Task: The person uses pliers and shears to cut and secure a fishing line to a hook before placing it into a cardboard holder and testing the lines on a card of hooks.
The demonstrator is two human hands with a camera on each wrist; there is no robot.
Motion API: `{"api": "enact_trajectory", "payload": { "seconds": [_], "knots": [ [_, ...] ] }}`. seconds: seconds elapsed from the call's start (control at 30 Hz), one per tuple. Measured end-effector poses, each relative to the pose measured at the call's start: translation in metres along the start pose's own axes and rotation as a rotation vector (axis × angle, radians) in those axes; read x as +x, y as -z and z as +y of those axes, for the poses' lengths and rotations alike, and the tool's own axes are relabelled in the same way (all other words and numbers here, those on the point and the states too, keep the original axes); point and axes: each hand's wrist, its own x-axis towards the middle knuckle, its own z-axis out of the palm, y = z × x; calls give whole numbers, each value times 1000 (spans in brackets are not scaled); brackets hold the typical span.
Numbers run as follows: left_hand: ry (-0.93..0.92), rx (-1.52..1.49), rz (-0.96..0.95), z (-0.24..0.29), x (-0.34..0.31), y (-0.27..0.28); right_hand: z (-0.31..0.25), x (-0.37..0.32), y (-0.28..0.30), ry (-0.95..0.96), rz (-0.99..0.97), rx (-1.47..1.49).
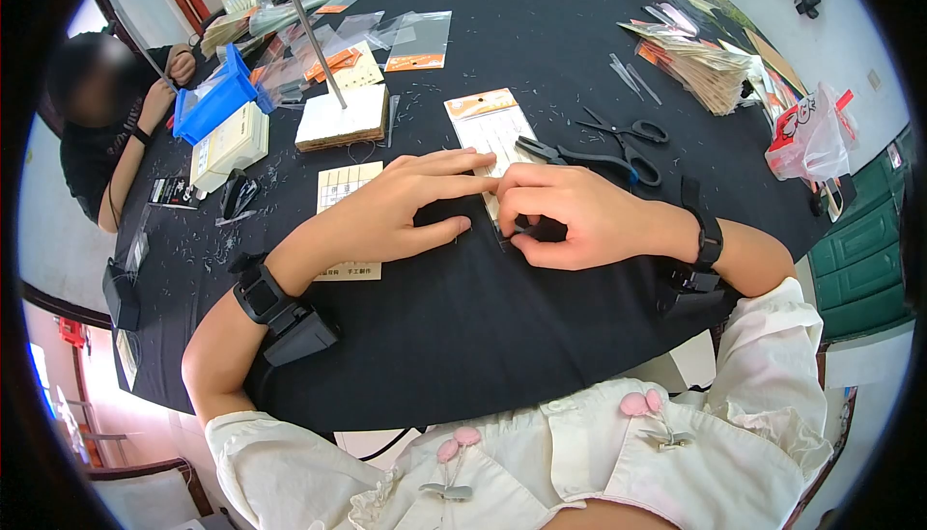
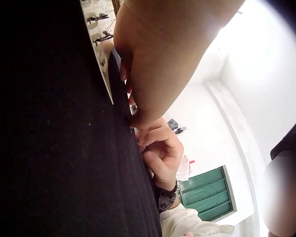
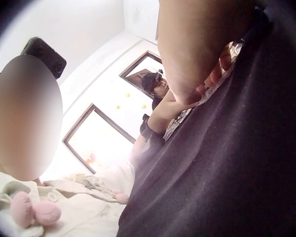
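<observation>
One orange-topped card (image 1: 489,128) lies flat, left grip (image 1: 415,204) spread, likely to steady it, right grip (image 1: 579,211) curled, its hold unclear.

- Fingers of the left hand (image 1: 415,200) and right hand (image 1: 572,213) crowd over the white card (image 1: 488,127), leaving a slim gap.
- Bare black cloth (image 1: 521,337) stretches from there to the near edge; a hand could pass low.
- Pliers (image 1: 560,153) and scissors (image 1: 618,132) (2 tools lying close together) hinder a reach just beyond the right hand.
- A block (image 1: 338,119) with a tall rod (image 1: 312,33) obstructs ahead-left.
- Between the clear sleeve (image 1: 420,36) and card stack (image 1: 697,69) runs a broad lane.
</observation>
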Motion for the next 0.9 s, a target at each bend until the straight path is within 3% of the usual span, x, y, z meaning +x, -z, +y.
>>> {"api": "enact_trajectory", "payload": {
  "seconds": [0.73, 0.9],
  "knots": [
    [-4, -10, 2, -1, 0, -1, -2, 0, 1, -35, -22, 15],
    [-4, 7, 4, 0, 0, 0, 3, 0, -1, 75, 22, -31]
  ]
}}
